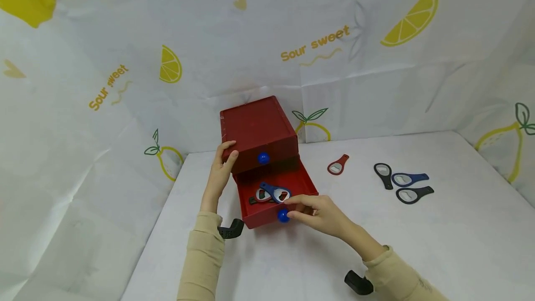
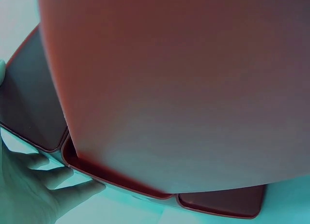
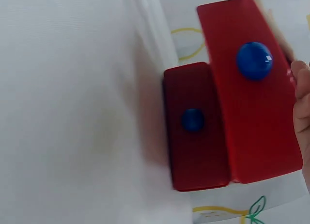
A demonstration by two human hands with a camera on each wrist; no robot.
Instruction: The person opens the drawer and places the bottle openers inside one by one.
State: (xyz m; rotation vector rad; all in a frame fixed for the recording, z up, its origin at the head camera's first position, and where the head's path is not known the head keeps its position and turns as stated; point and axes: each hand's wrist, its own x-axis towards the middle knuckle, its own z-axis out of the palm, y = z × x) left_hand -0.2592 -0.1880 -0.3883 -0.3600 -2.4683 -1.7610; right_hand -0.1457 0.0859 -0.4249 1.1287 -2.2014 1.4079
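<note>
White table (image 1: 376, 250): left hand (image 1: 218, 175) spread against cabinet (image 1: 259, 124); right hand (image 1: 321, 215) (loosely parted) by drawer (image 1: 260, 219).

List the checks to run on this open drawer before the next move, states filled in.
Red rectangular plastic drawer pulled out: ok.
Left grip touching the red boxy plastic cabinet: ok.
Right grip clear of the drawer: not ok, fingers at its front rim.
Blue paddle-shaped bottle opener sitting below that rim: cannot tell.
Loose red paddle-shaped bottle opener stowed: not ok, lying on the white table.

Glossy, smooth plastic drawer knobs (image 3: 254, 62)
</note>
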